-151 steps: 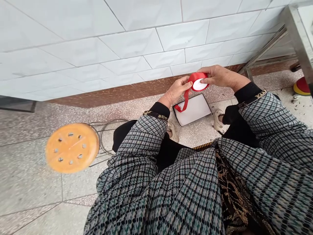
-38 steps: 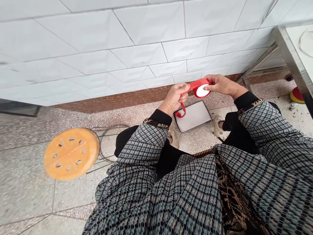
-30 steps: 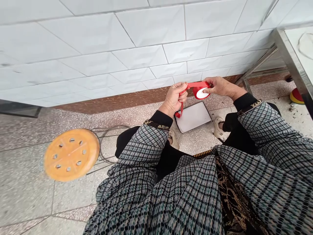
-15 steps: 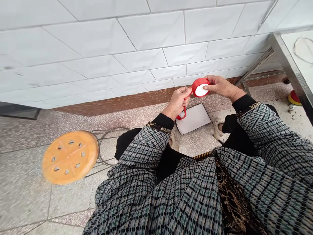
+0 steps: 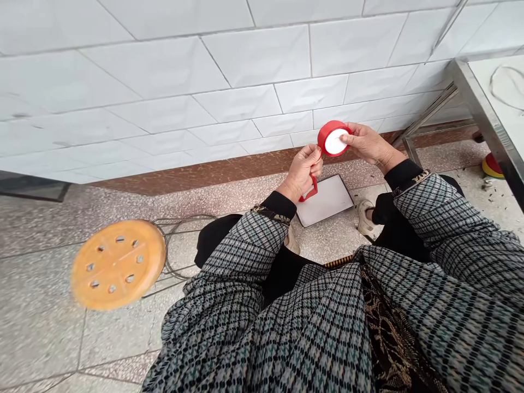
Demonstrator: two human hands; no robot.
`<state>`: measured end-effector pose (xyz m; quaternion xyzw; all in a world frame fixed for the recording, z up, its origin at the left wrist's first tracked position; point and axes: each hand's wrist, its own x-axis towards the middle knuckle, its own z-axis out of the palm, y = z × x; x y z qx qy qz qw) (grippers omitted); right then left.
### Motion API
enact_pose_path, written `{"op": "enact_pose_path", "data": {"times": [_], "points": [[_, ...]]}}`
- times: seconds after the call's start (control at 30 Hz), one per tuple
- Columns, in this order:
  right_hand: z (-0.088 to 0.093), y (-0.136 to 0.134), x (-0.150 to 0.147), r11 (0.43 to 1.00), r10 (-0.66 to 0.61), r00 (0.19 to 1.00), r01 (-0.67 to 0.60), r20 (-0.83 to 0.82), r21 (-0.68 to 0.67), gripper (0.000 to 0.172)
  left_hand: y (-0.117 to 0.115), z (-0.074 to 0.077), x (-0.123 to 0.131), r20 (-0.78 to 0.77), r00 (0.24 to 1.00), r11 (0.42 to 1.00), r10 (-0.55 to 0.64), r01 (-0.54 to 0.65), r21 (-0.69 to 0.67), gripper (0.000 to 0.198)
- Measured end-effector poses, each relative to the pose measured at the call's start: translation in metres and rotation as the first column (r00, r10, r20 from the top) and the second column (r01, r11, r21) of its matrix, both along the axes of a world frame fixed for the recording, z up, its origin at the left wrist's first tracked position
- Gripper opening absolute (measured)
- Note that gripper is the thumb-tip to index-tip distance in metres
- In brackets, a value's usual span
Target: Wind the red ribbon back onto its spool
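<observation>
— Spool point(image 5: 334, 140): what does it look like?
— Round, red round the rim, with a flat white face turned to the camera. It is held up in front of the tiled wall point(image 5: 204, 65), above a white board point(image 5: 329, 201) that lies on the floor point(image 5: 49, 327).
— Who has it?
— The right hand point(image 5: 368, 146) pinches it, thumb on the white face, fingers behind.
— And the left hand point(image 5: 302, 173)?
— Closed on a red ribbon point(image 5: 311, 192) that runs from the spool's lower edge down through the fist. A short loop hangs out below, over the board's corner.
— Anything else?
— An orange stool point(image 5: 118, 264) with holes, well apart on the left, and a metal table point(image 5: 483, 109) on the right.
</observation>
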<state>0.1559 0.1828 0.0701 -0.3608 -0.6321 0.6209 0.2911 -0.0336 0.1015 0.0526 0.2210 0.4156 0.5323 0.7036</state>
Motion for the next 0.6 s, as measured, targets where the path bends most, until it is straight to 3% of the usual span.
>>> {"op": "enact_pose_path", "data": {"times": [0.37, 0.6], "points": [[-0.004, -0.001, -0.011, 0.993, -0.052, 0.979, 0.030, -0.196, -0.113, 0.074, 0.015, -0.020, -0.010, 0.028, 0.999, 0.982, 0.045, -0.050, 0.181, 0.032], [-0.016, 0.002, -0.015, 0.976, -0.078, 0.937, 0.002, -0.340, -0.217, 0.066, 0.021, -0.027, -0.014, -0.010, 1.000, 0.971, -0.025, 0.027, 0.237, 0.040]]}}
